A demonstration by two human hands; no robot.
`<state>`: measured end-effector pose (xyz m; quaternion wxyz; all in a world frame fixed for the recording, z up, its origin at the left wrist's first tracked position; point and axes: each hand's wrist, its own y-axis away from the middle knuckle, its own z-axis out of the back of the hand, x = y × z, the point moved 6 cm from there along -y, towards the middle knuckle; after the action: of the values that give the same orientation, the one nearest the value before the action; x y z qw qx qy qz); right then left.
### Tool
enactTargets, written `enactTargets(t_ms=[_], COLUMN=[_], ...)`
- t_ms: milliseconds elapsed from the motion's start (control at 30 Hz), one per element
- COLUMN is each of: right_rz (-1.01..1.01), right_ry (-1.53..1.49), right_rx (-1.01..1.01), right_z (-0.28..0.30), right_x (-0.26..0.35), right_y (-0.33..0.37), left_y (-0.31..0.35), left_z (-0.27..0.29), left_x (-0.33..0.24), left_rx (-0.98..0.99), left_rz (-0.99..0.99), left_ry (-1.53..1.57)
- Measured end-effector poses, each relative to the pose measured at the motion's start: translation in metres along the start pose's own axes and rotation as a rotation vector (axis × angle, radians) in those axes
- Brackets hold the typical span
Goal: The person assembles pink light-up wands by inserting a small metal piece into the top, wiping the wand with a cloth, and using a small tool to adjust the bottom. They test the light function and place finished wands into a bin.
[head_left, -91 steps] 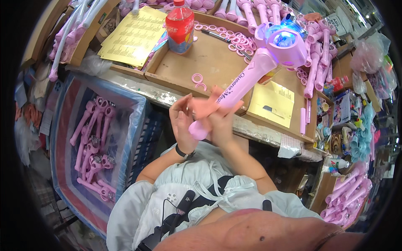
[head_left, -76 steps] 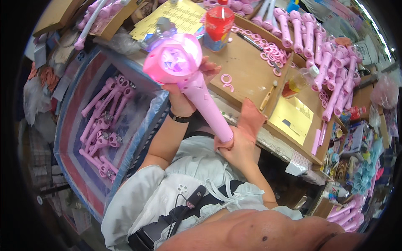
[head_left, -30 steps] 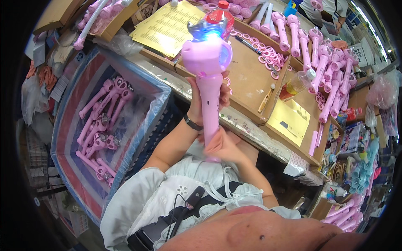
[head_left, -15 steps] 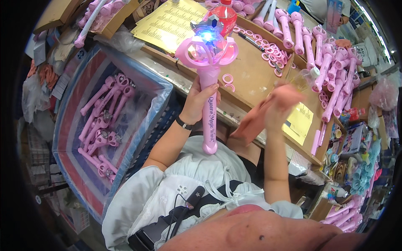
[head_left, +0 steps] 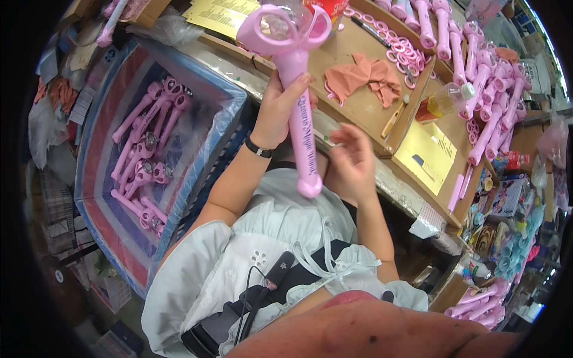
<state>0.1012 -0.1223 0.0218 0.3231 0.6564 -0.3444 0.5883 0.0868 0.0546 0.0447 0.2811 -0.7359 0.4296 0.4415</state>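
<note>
My left hand [head_left: 278, 112] is wrapped round the handle of a pink toy wand [head_left: 302, 134], which stands nearly upright before me. Dark lettering runs down its handle, and its looped head with a clear dome reaches the top edge of the picture. No light shows in the dome. To the right of the handle's lower end, my right hand [head_left: 353, 158] is raised with fingers apart and slightly bent, holding nothing. A crumpled orange cloth [head_left: 364, 79] lies on the cardboard tray [head_left: 364, 122] beyond that hand.
At the left, a blue-rimmed, lined crate [head_left: 237, 113] holds several pink wands [head_left: 146, 134]. More wands [head_left: 492, 98] are piled at the right. Pink rings [head_left: 409, 55], a bottle [head_left: 439, 102], a wooden-handled brush [head_left: 394, 119] and a yellow sheet [head_left: 427, 156] lie on the workbench.
My right hand has let go of the orange cloth, now on the tray, and come back toward the wand. The wand has risen in view, and its bright blue light is gone.
</note>
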Motion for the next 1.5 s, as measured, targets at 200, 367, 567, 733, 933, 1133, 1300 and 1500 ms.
enactTargets(t_ms=[200,367,567,733,933,1133,1300,1500], right_rz=[-0.233,-0.416,-0.555,-0.589,-0.572,-0.512,-0.528,-0.309], right_ry=[0.08,-0.163,-0.33,-0.384,-0.401,-0.693,-0.66,0.333], right_rx=[0.226,0.358,0.409,0.381,0.418,0.565,0.482,-0.008], right_z=[-0.006,0.003,0.004,0.005,0.007,-0.003,0.0,0.02], right_x=[-0.018,-0.013,-0.021,-0.019,-0.025,-0.024,-0.017,-0.01], right_y=[0.017,0.042,0.064,0.067,0.069,0.066,0.054,0.046], left_y=[0.009,-0.011,-0.011,-0.011,-0.01,-0.004,-0.005,0.002], left_z=[-0.038,-0.021,-0.008,-0.01,-0.008,-0.009,-0.015,-0.012], left_x=[0.011,-0.003,0.007,-0.011,-0.014,-0.002,0.014,-0.011], left_rx=[0.195,0.135,0.021,0.033,0.099,0.272,0.231,-0.051], left_rz=[0.094,-0.016,0.031,-0.195,-0.126,-0.089,-0.029,-0.401], left_ry=[0.19,0.397,0.137,-0.249,-0.28,0.23,0.325,-0.249])
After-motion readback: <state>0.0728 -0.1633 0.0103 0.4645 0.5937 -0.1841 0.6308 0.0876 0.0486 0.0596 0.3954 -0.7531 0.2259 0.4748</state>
